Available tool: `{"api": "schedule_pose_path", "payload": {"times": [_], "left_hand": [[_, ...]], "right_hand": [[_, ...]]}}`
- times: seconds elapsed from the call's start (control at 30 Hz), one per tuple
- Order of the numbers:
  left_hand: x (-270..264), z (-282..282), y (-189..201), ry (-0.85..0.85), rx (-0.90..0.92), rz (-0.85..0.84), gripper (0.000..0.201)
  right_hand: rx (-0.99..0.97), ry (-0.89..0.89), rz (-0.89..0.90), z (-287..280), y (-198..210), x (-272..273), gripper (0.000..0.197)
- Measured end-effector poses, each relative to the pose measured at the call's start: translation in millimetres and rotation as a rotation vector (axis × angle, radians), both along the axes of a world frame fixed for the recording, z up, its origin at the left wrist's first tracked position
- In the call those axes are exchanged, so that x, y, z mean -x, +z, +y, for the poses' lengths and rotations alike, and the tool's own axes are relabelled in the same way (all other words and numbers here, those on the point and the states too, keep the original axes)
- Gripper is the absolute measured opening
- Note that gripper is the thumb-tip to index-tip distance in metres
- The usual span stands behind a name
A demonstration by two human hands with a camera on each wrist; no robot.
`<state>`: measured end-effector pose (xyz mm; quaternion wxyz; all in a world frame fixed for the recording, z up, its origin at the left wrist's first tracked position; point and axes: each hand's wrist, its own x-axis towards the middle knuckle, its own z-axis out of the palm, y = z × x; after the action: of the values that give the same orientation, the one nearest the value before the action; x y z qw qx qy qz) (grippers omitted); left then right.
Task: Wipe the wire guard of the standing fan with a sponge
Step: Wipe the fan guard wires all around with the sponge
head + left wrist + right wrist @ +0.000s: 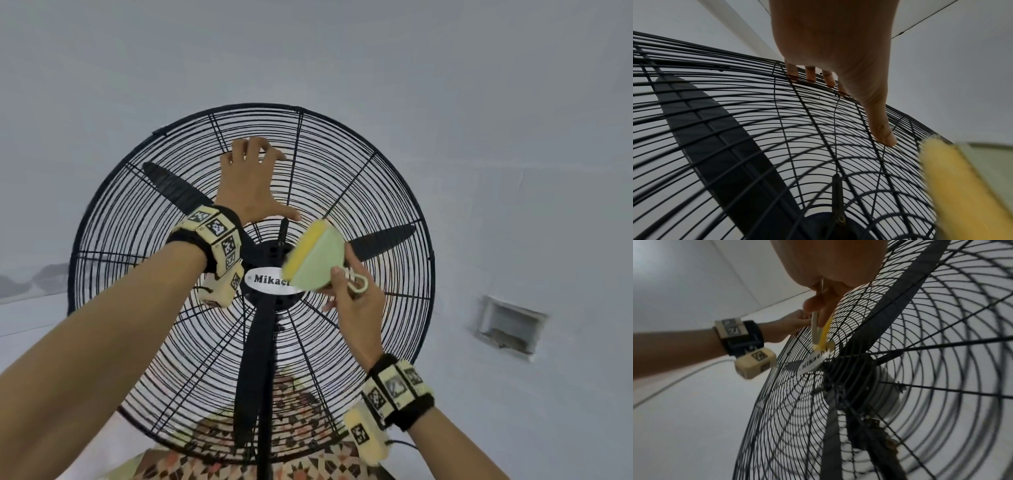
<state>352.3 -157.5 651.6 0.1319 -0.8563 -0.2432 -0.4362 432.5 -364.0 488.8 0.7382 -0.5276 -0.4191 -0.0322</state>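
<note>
The standing fan's black wire guard (113,298) fills the middle of the head view. My left hand (270,181) reaches up to its upper part; the fingers (810,75) hook over the wires and the thumb (885,138) presses on the guard (777,129) lower down. My right hand (342,291) grips a green sponge (317,260) with a yellow pad and a loop handle, just right of the hub. The sponge (953,186) lies with its yellow pad against the wires. In the right wrist view the sponge (823,335) sits edge-on above the badge on the guard (789,418).
Behind the wires are three dark blades (178,192), a white oval brand badge (270,282) and the black pole (265,394). Plain white walls surround the fan. A recessed wall vent (510,325) is at the right, patterned floor tiles (301,425) below, a grey cable (674,381) on the wall.
</note>
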Motion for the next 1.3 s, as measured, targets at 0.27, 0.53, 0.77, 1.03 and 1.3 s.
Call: {"api": "schedule_pose_path", "payload": {"times": [0.27, 0.53, 0.77, 1.03, 1.3], "left_hand": [[1.0, -3.1, 0.1, 0.020, 0.005, 0.019, 0.117], [1.0, -0.1, -1.7, 0.012, -0.011, 0.008, 0.118], [6.9, -0.2, -3.2, -0.006, -0.051, 0.045, 0.119], [34.3, 18.8, 4.0, -0.066, -0.060, 0.244, 0.149], [35.3, 11.2, 6.4, -0.047, -0.018, 0.241, 0.139]], "right_hand": [[-0.050, 0.041, 0.056, -3.9, 3.6, 0.1, 0.049], [-0.020, 0.068, 0.029, -7.7, 1.7, 3.4, 0.045], [0.026, 0.084, 0.038, -5.1, -9.9, 6.1, 0.047], [0.049, 0.013, 0.026, -6.5, -13.0, 14.3, 0.042], [0.063, 0.022, -0.018, -5.7, -11.7, 18.5, 0.039]]}}
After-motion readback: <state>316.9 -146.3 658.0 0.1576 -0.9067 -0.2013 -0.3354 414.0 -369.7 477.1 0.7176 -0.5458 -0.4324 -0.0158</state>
